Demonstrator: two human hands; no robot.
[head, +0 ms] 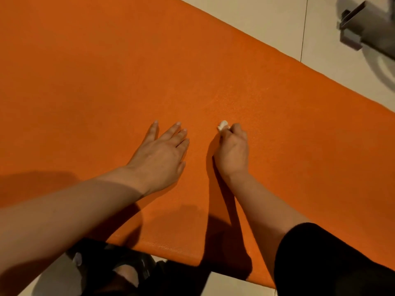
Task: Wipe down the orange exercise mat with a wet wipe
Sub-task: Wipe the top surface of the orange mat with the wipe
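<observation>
My right hand [233, 150] was curled round a balled white wet wipe [223, 125], pressing it to the orange mat [85, 82] — my left hand [162, 154] lay flat beside it, fingers spread. Pale floor tiles [267, 22] bordered the mat.

Wipe [223, 124] mostly inside right hand [233, 150]
</observation>
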